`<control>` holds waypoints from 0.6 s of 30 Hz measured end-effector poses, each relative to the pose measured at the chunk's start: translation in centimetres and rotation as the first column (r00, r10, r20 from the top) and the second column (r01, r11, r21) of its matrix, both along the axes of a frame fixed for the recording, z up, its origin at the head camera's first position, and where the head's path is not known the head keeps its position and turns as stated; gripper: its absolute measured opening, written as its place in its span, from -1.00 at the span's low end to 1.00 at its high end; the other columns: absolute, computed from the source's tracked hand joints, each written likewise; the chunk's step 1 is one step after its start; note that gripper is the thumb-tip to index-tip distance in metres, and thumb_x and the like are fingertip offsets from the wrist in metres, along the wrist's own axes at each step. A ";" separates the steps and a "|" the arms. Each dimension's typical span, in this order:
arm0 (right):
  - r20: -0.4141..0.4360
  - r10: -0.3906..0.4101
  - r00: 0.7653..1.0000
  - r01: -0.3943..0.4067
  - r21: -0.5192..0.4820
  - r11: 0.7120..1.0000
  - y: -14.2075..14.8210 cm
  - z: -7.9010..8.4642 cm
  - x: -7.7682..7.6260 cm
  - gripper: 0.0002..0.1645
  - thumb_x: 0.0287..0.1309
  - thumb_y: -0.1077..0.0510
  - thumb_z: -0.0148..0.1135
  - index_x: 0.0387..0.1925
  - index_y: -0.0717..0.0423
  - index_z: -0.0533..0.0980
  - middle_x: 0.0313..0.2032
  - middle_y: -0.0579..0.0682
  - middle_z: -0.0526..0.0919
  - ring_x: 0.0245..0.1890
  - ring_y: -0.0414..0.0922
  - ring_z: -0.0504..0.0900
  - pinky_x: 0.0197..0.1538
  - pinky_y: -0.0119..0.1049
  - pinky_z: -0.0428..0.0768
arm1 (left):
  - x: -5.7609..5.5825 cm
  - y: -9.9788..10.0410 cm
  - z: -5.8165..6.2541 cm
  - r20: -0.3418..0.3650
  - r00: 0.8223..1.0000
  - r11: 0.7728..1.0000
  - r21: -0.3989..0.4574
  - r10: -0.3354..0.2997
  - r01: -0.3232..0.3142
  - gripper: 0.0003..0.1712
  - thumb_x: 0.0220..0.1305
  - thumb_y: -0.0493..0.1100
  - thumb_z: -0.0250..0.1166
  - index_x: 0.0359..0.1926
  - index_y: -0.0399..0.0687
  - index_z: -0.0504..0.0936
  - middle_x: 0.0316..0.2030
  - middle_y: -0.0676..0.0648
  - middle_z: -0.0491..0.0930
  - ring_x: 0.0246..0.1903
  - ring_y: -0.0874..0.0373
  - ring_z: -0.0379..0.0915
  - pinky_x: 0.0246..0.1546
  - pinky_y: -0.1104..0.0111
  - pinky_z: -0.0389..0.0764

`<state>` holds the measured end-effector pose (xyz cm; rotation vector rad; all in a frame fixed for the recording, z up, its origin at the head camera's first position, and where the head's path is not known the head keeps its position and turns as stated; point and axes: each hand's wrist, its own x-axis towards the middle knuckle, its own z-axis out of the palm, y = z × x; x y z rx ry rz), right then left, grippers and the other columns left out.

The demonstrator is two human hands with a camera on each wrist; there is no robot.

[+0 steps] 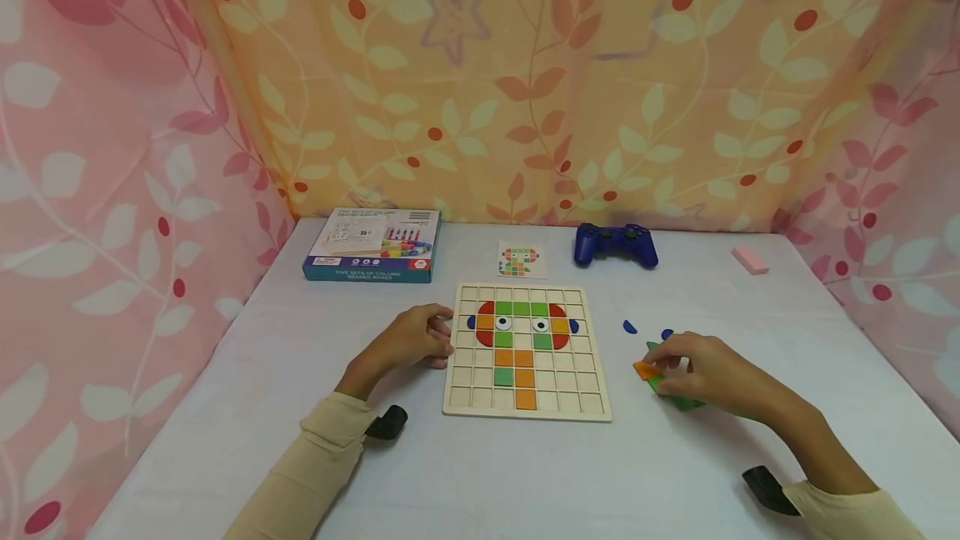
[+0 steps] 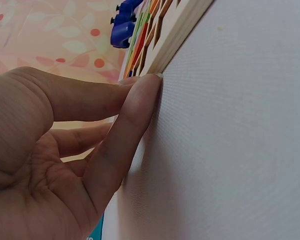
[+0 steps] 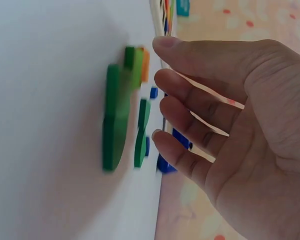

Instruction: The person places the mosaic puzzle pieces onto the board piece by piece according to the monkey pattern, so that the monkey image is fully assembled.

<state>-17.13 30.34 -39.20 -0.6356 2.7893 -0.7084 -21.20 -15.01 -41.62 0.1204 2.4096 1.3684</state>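
Observation:
A wooden grid board (image 1: 486,401) lies flat in the middle of the table. It carries red, green, orange and blue pieces and two eye discs. My left hand (image 1: 420,338) touches its left edge with thumb and fingertips, as the left wrist view (image 2: 65,135) confirms. Off to the right, my right hand (image 1: 712,373) hovers over a loose group of pieces, fingers loosely bent and holding nothing. Below it are an orange square tile (image 3: 145,65), a light green tile (image 3: 136,69) and dark green pieces (image 3: 112,115). Blue half-round pieces (image 1: 629,327) lie just beyond.
Behind the board stands a small pattern card (image 1: 522,260) with a coloured figure. A boxed game (image 1: 371,244) is at the back left. A blue game controller (image 1: 615,246) and a pink block (image 1: 750,260) lie at the back right. Patterned curtains (image 1: 525,90) enclose the table.

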 end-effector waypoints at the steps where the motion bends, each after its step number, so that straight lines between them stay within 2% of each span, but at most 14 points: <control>1: 0.005 -0.005 1.000 0.005 -0.002 1.000 0.3 0.0 0.1 -0.63 0.14 0.03 0.58 -0.01 -0.03 0.74 -0.22 -0.20 0.64 -0.20 -0.25 0.51 -0.23 -0.40 0.58 | 0.0 0.0 0.0 -0.001 1.000 1.000 0.000 -0.003 0.003 -0.31 0.33 -0.37 0.42 0.44 -0.26 0.45 -0.02 -0.19 0.59 -0.24 0.07 0.63 -0.22 0.35 0.80; 9: 0.045 -0.033 0.998 0.033 0.016 0.999 2.2 -0.5 1.0 -0.55 0.07 -0.04 0.61 0.01 -0.06 0.73 -0.18 -0.24 0.67 -0.16 -0.28 0.54 -0.17 -0.39 0.57 | 0.0 0.0 -0.2 -0.009 1.000 1.000 -0.016 0.000 0.000 -0.32 0.32 -0.37 0.43 0.43 -0.26 0.46 -0.03 -0.19 0.59 -0.23 0.07 0.63 -0.23 0.37 0.80; 18: 0.077 -0.059 0.995 0.054 0.068 0.996 2.7 -0.7 1.3 -0.55 0.07 -0.04 0.61 0.01 -0.07 0.72 -0.13 -0.25 0.71 -0.15 -0.25 0.56 -0.12 -0.33 0.60 | -0.1 0.0 -0.2 -0.012 1.000 1.000 -0.009 -0.001 0.001 -0.32 0.33 -0.38 0.43 0.43 -0.25 0.46 -0.03 -0.19 0.59 -0.23 0.07 0.63 -0.23 0.36 0.80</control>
